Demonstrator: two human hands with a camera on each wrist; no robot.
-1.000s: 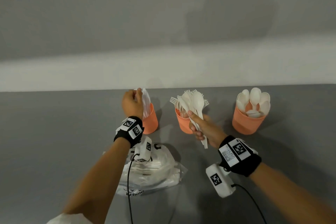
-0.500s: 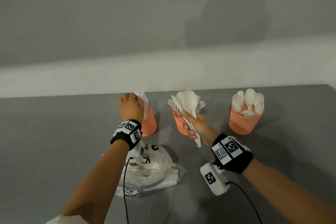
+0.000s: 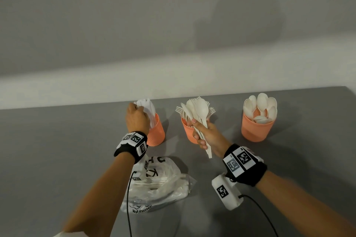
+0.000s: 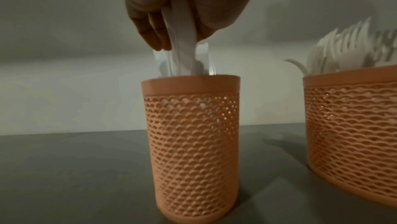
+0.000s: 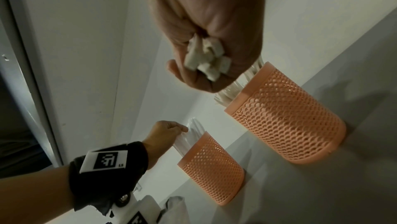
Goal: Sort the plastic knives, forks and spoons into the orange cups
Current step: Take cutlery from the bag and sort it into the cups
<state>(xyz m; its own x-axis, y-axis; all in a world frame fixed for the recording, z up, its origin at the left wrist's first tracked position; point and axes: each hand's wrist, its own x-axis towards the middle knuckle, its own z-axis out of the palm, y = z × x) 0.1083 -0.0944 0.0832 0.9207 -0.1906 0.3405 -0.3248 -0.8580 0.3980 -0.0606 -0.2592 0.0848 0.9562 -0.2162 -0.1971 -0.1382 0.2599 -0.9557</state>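
Three orange mesh cups stand in a row on the grey table. Over the left cup point(image 3: 157, 132) point(image 4: 193, 142) point(image 5: 211, 168), my left hand point(image 3: 137, 118) point(image 4: 171, 23) point(image 5: 169, 130) pinches white plastic knives point(image 4: 182, 49) whose lower ends are inside the cup. The middle cup point(image 3: 187, 131) point(image 5: 285, 117) holds forks. In front of it my right hand point(image 3: 204, 136) point(image 5: 204, 57) grips a bunch of white spoons point(image 3: 200, 113) by the handles, bowls up. White spoons fill the right cup point(image 3: 257, 129).
A crumpled clear plastic bag point(image 3: 159, 183) with more white cutlery lies near the table's front, under my left forearm. Cables run from both wrist cameras. A pale wall rises directly behind the cups. The middle cup's edge point(image 4: 352, 125) stands close to the right of the left cup.
My left hand has lowered the knives further into the left cup. My right hand with its spoons has stayed in front of the middle cup.
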